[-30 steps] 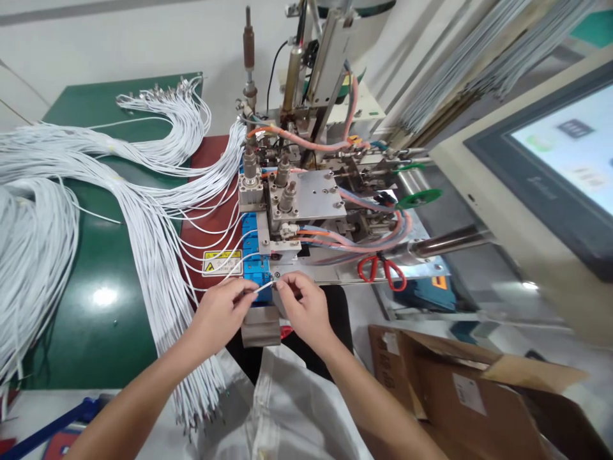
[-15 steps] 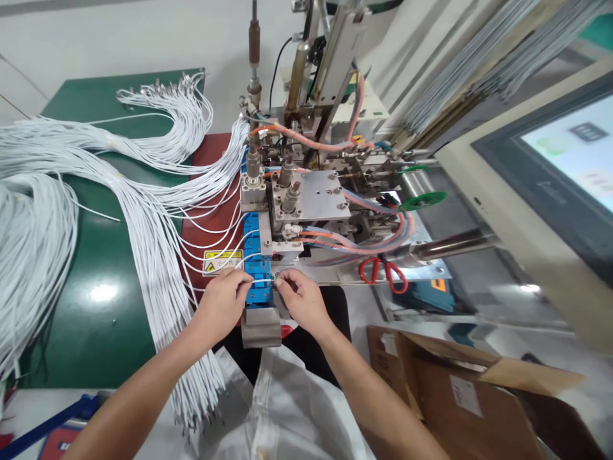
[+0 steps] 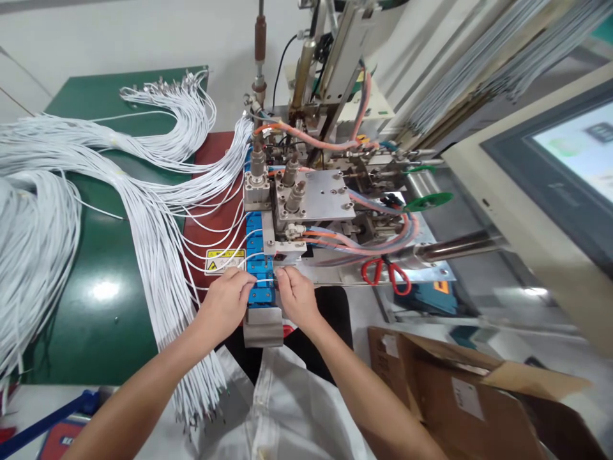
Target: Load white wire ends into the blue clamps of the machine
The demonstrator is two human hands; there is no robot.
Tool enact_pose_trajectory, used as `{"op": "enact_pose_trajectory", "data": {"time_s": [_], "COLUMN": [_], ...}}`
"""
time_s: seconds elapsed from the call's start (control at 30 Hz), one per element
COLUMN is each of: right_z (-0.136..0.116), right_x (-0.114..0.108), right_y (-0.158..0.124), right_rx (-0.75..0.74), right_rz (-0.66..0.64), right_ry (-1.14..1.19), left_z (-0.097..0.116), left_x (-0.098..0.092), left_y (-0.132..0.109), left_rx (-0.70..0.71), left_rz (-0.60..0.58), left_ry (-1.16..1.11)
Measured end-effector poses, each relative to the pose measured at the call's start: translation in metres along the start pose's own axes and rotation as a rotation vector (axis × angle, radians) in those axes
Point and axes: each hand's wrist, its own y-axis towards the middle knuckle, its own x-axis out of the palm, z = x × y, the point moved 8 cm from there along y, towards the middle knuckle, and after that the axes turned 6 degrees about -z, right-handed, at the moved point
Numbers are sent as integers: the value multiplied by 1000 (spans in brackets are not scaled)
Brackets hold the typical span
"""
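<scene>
A short stretch of white cable (image 3: 264, 280) runs level between my two hands, lying over a blue clamp block (image 3: 261, 295) at the near end of a row of such blocks. My left hand (image 3: 228, 297) pinches the cable at the left of the block. At the cable's end, my right hand (image 3: 295, 295) is closed, thumb and fingers together; its fingertips hide that end. Other white cables (image 3: 230, 239) reach into the blue blocks farther back. Below the row is a bent metal plate (image 3: 263, 328).
A metal machine (image 3: 313, 198) with orange and grey hoses stands just beyond my hands. Red-handled scissors (image 3: 385, 275) lie at its right, near a wire spool (image 3: 425, 188). White cable bundles (image 3: 138, 243) cover the green table (image 3: 108, 332). A screen (image 3: 569, 147) and cardboard box (image 3: 460, 390) are at right.
My right hand's fingers have curled in more tightly around the cable end. My left hand keeps its pinch at nearly the same place. The whole view has shifted slightly.
</scene>
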Motion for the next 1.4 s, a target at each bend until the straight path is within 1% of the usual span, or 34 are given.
{"op": "enact_pose_trajectory", "data": {"time_s": [0.13, 0.33, 0.5, 0.7, 0.8, 0.97, 1.07, 1.23, 1.3, 1.4], "right_z": [3, 5, 12, 12, 11, 9, 9, 4, 4, 7], "right_x": [4, 2, 2, 4, 2, -1, 1, 3, 2, -1], "right_y": [-1, -1, -3, -5, -7, -7, -6, -4, -4, -3], "right_rx": [29, 31, 88, 113, 137, 147, 130, 56, 55, 95], "right_rz": [55, 53, 44, 47, 61, 43, 46, 103, 106, 80], "right_ry": [70, 105, 205, 211, 185, 96, 70, 9, 15, 50], "left_z": [2, 3, 4, 12, 11, 12, 12, 9, 10, 13], "left_x": [2, 8, 9, 16, 18, 20, 21, 22, 22, 20], "left_y": [-1, -6, -6, -3, -2, -1, -1, -1, -3, -6], "left_rx": [7, 20, -12, 74, 97, 99, 80, 75, 103, 141], "left_rz": [-4, -36, -81, -197, -223, -251, -244, -204, -192, -156], "left_ry": [48, 190, 272, 438, 453, 458, 454, 398, 420, 432]}}
